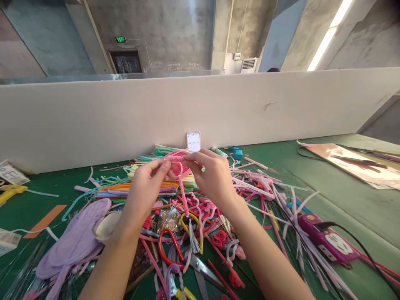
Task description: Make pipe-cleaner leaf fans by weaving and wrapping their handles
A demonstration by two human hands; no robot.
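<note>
Above the cluttered table I hold up a round pink pipe-cleaner piece (pixel 185 170), shaped like a small fan. My left hand (pixel 150 177) pinches its left edge between thumb and fingers. On the upper right edge, the fingers of my right hand (pixel 214 173) are closed, partly hiding the rim. A pink wrapped stem (pixel 183 196) hangs down from it, and a silvery tassel (pixel 193 239) dangles below. Beneath my hands lie red-handled scissors (pixel 170 249), a packet of small beads (pixel 168 220) and a tangle of pink pipe cleaners (pixel 211 208).
A phone showing a timer (pixel 193 142) leans on the white partition (pixel 131 112). Left are a purple fuzzy oval piece (pixel 75 239) and a yellow-handled tool (pixel 12 192). Right are a pink glue gun (pixel 261 183), a purple power strip (pixel 328 239) with cable, and a flat sheet (pixel 359 164).
</note>
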